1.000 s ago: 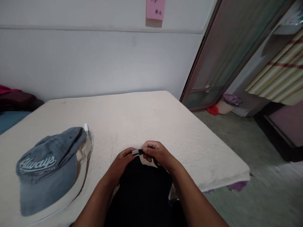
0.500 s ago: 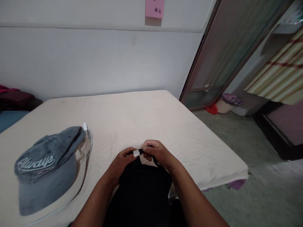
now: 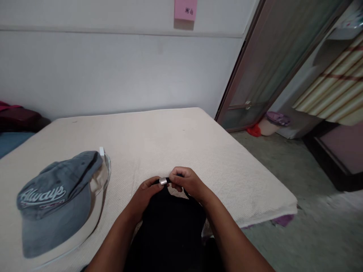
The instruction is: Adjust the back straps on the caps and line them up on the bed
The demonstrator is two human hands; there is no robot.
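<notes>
A black cap (image 3: 172,226) is held low in front of me, with the opening above its back strap facing up. My left hand (image 3: 147,192) is closed on the strap's left side, its thumb against the silver metal buckle (image 3: 163,181). The strap just right of the buckle is pinched between the thumb and fingers of my right hand (image 3: 184,179). To the left, a grey-blue cap (image 3: 61,196) with white lettering rests on top of a cream cap (image 3: 96,211) on the bed.
The cream bed cover (image 3: 181,139) stretches to the white wall (image 3: 113,71). A pink note (image 3: 185,9) hangs above. Dark red bags (image 3: 19,119) lie far left. On the right are a glass door (image 3: 255,68), a waste bin (image 3: 272,122) and a striped curtain (image 3: 334,87).
The buckle has tilted slightly and catches the light differently. Both hands keep their hold and have barely moved. The caps on the bed stay in place.
</notes>
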